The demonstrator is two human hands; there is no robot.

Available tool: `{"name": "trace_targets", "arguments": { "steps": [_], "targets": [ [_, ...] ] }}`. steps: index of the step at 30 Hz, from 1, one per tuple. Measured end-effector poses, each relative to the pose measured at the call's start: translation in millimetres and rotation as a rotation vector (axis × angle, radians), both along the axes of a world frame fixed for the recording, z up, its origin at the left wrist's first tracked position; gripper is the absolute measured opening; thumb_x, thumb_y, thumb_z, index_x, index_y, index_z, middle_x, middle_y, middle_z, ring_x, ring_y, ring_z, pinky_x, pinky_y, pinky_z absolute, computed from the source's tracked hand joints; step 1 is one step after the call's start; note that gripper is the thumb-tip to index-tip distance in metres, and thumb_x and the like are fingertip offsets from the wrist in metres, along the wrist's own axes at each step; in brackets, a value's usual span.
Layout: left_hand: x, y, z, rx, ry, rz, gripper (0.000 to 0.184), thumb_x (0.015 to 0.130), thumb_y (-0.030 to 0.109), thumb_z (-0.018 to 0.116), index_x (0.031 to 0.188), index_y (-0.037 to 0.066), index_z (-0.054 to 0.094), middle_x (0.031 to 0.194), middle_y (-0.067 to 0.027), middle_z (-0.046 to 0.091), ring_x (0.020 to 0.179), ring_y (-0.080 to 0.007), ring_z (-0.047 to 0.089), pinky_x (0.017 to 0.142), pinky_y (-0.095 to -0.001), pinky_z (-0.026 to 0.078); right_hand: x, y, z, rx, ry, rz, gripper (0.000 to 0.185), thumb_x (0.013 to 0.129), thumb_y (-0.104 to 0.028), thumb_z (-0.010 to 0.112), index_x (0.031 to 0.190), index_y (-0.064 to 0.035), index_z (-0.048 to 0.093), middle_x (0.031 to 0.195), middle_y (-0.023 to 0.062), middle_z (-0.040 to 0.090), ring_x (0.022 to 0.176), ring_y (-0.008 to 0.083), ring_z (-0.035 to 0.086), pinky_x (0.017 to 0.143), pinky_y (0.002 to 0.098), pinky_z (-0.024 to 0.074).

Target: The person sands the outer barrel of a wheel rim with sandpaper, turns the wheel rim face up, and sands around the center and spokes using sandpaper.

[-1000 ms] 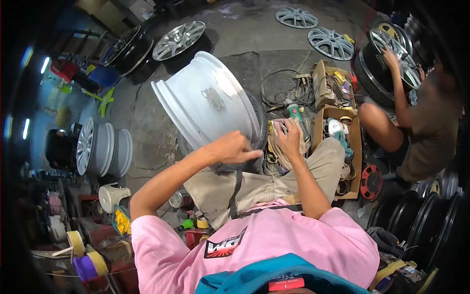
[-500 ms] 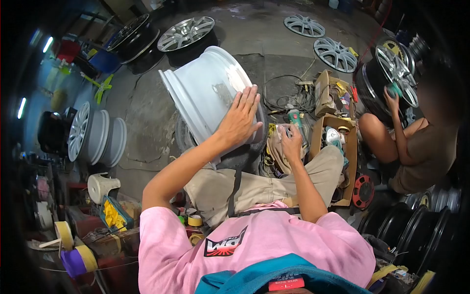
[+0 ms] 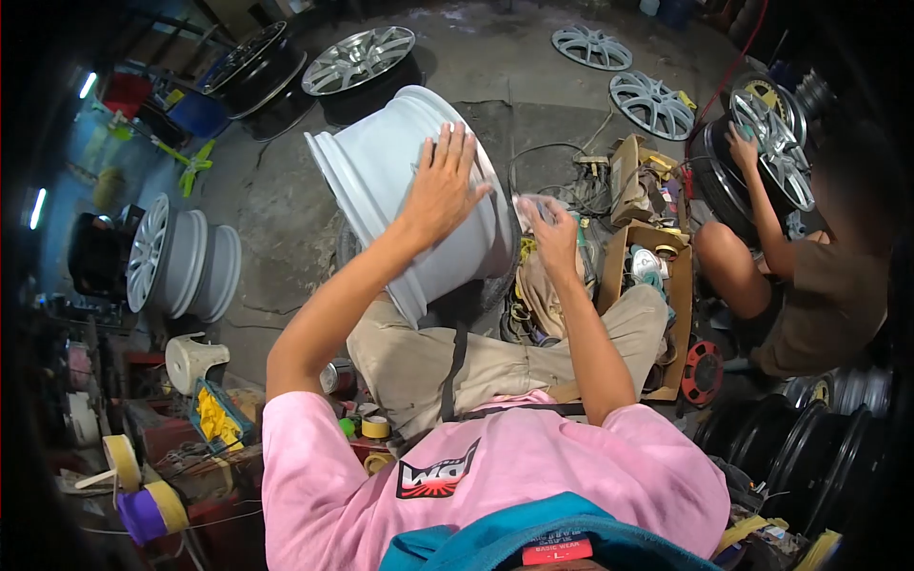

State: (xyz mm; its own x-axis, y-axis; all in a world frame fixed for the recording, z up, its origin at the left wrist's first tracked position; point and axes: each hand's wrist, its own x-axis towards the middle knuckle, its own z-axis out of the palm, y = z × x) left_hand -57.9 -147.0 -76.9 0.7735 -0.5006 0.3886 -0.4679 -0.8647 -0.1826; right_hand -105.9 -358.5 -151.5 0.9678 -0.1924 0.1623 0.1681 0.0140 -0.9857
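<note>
A pale grey wheel rim (image 3: pixel 376 167) lies tilted on its side before me, its barrel towards me, resting on a dark tyre-like ring. My left hand (image 3: pixel 441 186) is laid flat on the barrel, fingers stretched towards the far edge. Close to the rim's right-hand edge is my right hand (image 3: pixel 554 233), its fingers bent together. Something small and whitish shows at those fingertips, too blurred to name; whether it touches the rim I cannot tell.
Right of my knee stands a cardboard box (image 3: pixel 684 328) of tapes and tools. A co-worker (image 3: pixel 828 305) sits beyond, one hand on a spoked wheel (image 3: pixel 785 157). Grey wheel covers (image 3: pixel 652 105) lie ahead. More rims (image 3: pixel 152 252) stand left, near a white stool (image 3: pixel 195 364).
My left hand has slid up and left over the barrel, now covering its darker patch. The right hand has risen towards the rim's edge. The co-worker's hand has moved up the spoked wheel.
</note>
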Motion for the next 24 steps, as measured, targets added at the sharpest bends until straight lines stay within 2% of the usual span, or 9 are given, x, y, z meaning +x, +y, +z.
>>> {"name": "trace_targets", "arguments": {
  "steps": [4,6,8,9,11,12,15,18,24],
  "targets": [
    [-27,3,-4,0.056,0.081,-0.111,0.079,0.106,0.046,0.054,0.157,-0.011,0.034,0.168,-0.0291,0.027,0.158,-0.0436,0.024,0.128,-0.0554,0.022,19,20,18,0.152,-0.063,0.046,0.023,0.099,-0.017,0.076,0.108,0.0044,0.076,0.098,0.0053,0.079,0.089,0.0081,0.069,0.082,0.0248,0.0542],
    [-34,8,-4,0.026,0.08,-0.148,0.067,0.106,0.043,0.056,0.151,-0.006,0.049,0.168,-0.0283,0.029,0.158,-0.0424,0.025,0.128,-0.0553,0.023,25,28,6,0.187,-0.061,0.04,0.023,0.097,-0.018,0.078,0.106,0.0028,0.078,0.095,0.0066,0.079,0.087,0.0084,0.069,0.08,0.0259,0.0539],
    [-36,19,0,-0.09,0.22,-0.336,0.043,0.103,0.035,0.062,0.129,0.001,0.071,0.162,-0.0245,0.043,0.154,-0.0406,0.036,0.126,-0.0552,0.028,28,32,-8,0.063,-0.024,-0.003,0.023,0.095,-0.02,0.08,0.103,0.001,0.079,0.093,0.0075,0.079,0.086,0.0092,0.069,0.079,0.028,0.0535],
    [-33,25,7,-0.095,0.221,-0.338,0.043,0.103,0.035,0.062,0.129,0.001,0.071,0.162,-0.0245,0.043,0.154,-0.0406,0.036,0.126,-0.0552,0.028,26,38,-6,0.048,-0.045,-0.077,0.021,0.093,-0.02,0.081,0.097,0.0002,0.079,0.089,0.0089,0.077,0.081,0.0138,0.069,0.077,0.0314,0.0529],
    [-26,40,32,-0.19,0.234,-0.353,0.023,0.1,0.024,0.068,0.105,0.004,0.078,0.151,-0.0189,0.056,0.148,-0.0388,0.046,0.124,-0.0544,0.033,33,45,6,-0.055,-0.099,-0.131,0.022,0.092,-0.021,0.081,0.096,0.0007,0.078,0.087,0.0095,0.076,0.079,0.0168,0.069,0.076,0.0324,0.0527],
    [-22,46,47,-0.287,0.121,-0.36,0.018,0.097,0.02,0.071,0.099,0.003,0.077,0.134,-0.015,0.069,0.133,-0.0362,0.059,0.115,-0.05,0.044,36,48,14,-0.155,-0.153,-0.185,0.023,0.091,-0.021,0.081,0.094,0.0012,0.077,0.086,0.01,0.075,0.077,0.0199,0.069,0.076,0.0335,0.0526],
    [12,75,76,-0.356,0.091,-0.097,0.022,0.098,0.023,0.072,0.095,0.002,0.077,0.109,-0.0128,0.074,0.107,-0.0302,0.067,0.095,-0.0423,0.052,58,60,44,-0.289,-0.253,-0.24,0.025,0.09,-0.022,0.081,0.092,0.0016,0.075,0.084,0.0119,0.072,0.075,0.0241,0.068,0.074,0.0347,0.0521],
    [42,114,93,-0.488,0.037,0.11,0.047,0.103,0.039,0.067,0.079,0.0,0.075,0.076,-0.01,0.072,0.075,-0.0243,0.069,0.073,-0.0381,0.053,57,56,35,-0.214,-0.16,-0.185,0.027,0.091,-0.024,0.081,0.091,0.0018,0.075,0.085,0.0122,0.073,0.077,0.0215,0.069,0.074,0.0343,0.0523],
    [72,173,72,-0.855,0.291,0.34,0.069,0.098,0.063,0.059,0.07,0.001,0.074,0.06,-0.0092,0.067,0.06,-0.0224,0.067,0.067,-0.0367,0.052,48,43,20,-0.235,-0.134,-0.161,0.026,0.089,-0.024,0.082,0.09,0.0008,0.076,0.08,0.0139,0.075,0.073,0.0218,0.07,0.071,0.0365,0.0537]
  ]
}}
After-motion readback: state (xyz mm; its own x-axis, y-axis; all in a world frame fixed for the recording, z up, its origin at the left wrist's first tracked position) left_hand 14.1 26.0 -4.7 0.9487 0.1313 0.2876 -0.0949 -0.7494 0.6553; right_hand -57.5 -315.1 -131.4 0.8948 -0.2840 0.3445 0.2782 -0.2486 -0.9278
